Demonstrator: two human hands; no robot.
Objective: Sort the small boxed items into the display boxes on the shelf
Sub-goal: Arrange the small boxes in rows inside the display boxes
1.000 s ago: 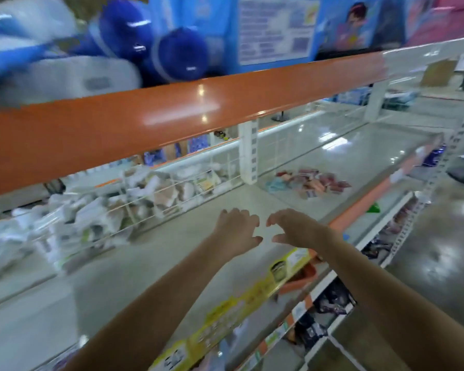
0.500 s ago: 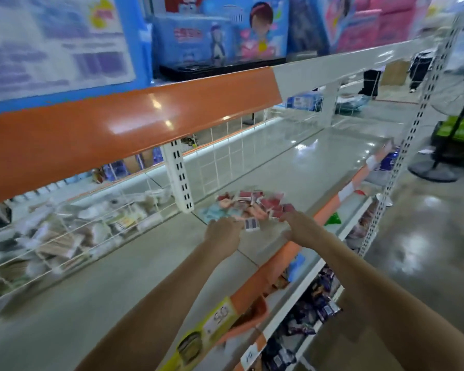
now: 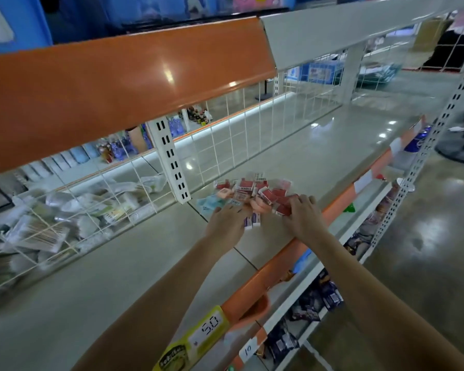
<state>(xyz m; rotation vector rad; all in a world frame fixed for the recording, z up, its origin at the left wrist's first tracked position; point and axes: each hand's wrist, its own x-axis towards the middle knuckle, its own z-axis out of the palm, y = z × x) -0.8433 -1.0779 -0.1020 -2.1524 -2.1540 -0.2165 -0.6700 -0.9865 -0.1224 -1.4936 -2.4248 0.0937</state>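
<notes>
Both hands reach into a loose pile of small boxed items [image 3: 255,192] lying on the pale shelf [image 3: 292,159], just in front of the white slotted upright [image 3: 172,162] and near the shelf's orange front edge [image 3: 338,203]. The left hand [image 3: 227,223] lies palm down on the near left side of the pile, its fingertips over a white box and a couple of purple-and-white boxes [image 3: 252,220] that poke out from beneath it; whether the fingers actually pinch any of these cannot be told, since the back of the hand hides them. The right hand [image 3: 303,212] has its fingers curled down onto several red boxes [image 3: 280,206] at the near right of the pile, and it appears to grasp them, though the thumb and the underside of the grip are hidden. Most boxes in the pile are red and white, with a peach one and some teal packets [image 3: 208,203] at the left edge; their print is too blurred to read. To the left, behind wire mesh, a wire basket [image 3: 73,223] holds clear-wrapped packets whose contents are smeared by blur. An orange shelf lip [image 3: 118,84] above cuts off the goods on the upper shelf. A yellow price tag [image 3: 196,341] reading 50 sits on the front edge between the forearms, partly covered by the left arm. Dark packages [image 3: 306,311] on the lower shelf are only partly seen.
</notes>
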